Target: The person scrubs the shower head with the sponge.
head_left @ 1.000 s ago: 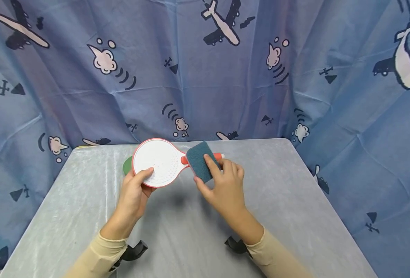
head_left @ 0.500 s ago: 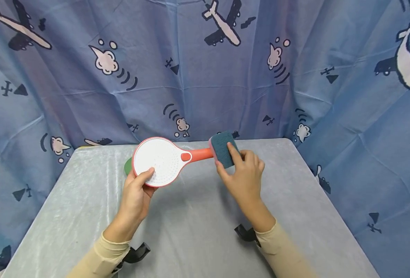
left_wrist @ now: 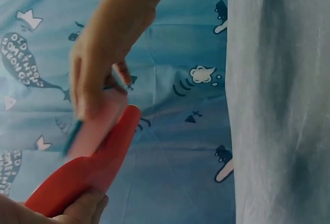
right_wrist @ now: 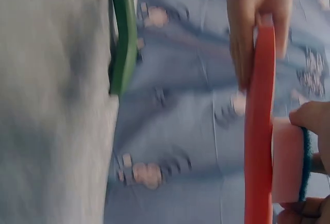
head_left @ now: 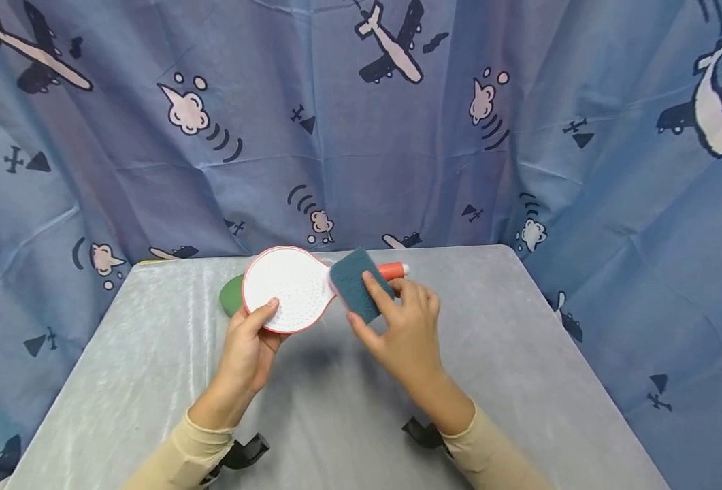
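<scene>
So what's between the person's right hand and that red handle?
The sponge: the right hand presses it onto the paddle's red handle, seen in head and right wrist views.

A green flat object (head_left: 232, 295) lies on the grey counter (head_left: 520, 354), before a blue aeroplane-print curtain (head_left: 361, 122).

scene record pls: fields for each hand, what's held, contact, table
left hand: left hand grips the rim of the round white strainer paddle with red rim and handle, held above the table
right hand: right hand presses the dark teal scouring sponge with pink backing against the paddle's handle
table: grey cloth-covered table; green flat object lies behind the paddle
backdrop: blue airplane-print curtain
</scene>
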The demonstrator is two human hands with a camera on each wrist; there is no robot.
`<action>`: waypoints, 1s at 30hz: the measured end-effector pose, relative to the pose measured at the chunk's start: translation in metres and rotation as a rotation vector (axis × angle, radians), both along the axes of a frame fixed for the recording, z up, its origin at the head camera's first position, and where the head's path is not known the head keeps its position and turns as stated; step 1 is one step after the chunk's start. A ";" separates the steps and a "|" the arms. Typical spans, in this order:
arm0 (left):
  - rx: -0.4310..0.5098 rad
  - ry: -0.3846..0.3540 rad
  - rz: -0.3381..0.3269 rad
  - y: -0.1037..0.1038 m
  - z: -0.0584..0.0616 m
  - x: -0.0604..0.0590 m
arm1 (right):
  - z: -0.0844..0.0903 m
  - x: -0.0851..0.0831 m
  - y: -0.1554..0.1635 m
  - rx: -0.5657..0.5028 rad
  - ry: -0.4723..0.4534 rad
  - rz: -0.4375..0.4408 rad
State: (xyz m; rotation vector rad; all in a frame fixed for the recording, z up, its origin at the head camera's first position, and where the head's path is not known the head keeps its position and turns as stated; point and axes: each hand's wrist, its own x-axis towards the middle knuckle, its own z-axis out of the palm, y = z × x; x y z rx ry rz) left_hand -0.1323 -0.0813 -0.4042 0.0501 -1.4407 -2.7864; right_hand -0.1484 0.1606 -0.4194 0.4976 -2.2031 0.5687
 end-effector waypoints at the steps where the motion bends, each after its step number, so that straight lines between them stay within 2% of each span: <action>1: -0.001 -0.003 0.012 -0.001 0.000 0.001 | 0.001 -0.004 0.007 -0.021 -0.003 -0.034; 4: -0.008 -0.010 0.046 -0.004 0.001 0.005 | 0.003 -0.013 0.026 -0.078 -0.008 -0.133; 7: -0.012 -0.005 0.079 -0.007 0.003 0.008 | 0.003 -0.015 0.031 -0.101 0.009 -0.145; 9: -0.012 0.005 0.087 -0.008 0.006 0.009 | 0.003 -0.013 0.025 -0.084 0.036 -0.093; 14: -0.008 0.015 0.051 -0.006 0.010 0.010 | -0.003 -0.004 -0.001 -0.009 0.123 0.116; 17: -0.009 0.023 0.028 -0.006 0.010 0.010 | -0.005 -0.001 -0.008 0.009 0.155 0.167; 20: 0.003 0.030 0.032 -0.006 0.011 0.010 | -0.002 -0.005 -0.002 -0.003 0.169 0.114; 26: 0.007 0.031 0.038 -0.007 0.015 0.011 | 0.010 -0.021 0.029 -0.111 0.114 -0.097; 28: 0.005 0.033 0.040 -0.008 0.016 0.011 | 0.012 -0.022 0.031 -0.135 0.091 -0.115; 30: 0.005 0.032 0.046 -0.007 0.016 0.012 | 0.011 -0.019 0.026 -0.124 0.072 -0.088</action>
